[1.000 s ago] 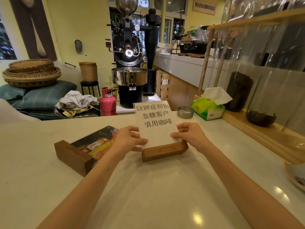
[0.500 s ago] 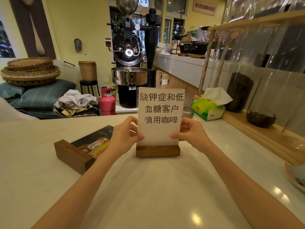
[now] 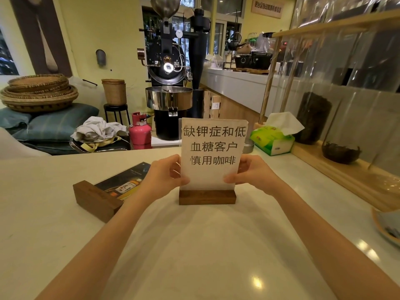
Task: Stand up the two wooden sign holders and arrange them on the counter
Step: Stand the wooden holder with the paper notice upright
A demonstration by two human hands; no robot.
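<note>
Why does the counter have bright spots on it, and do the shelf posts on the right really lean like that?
Head view: the glossy counter mirrors ceiling lights as glare spots near the bottom right; the wide-angle lens bends and tilts the wooden shelf toward the edges; the clear panels there are streaky with reflections; the white sign at the centre is sharp and readable.

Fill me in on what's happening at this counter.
A person is setting up two wooden sign holders. Both hands, left hand and right hand, grip the side edges of the white sign, which stands upright in its wooden base on the counter. The second holder, with a dark printed card, lies flat to the left, not yet stood up.
</note>
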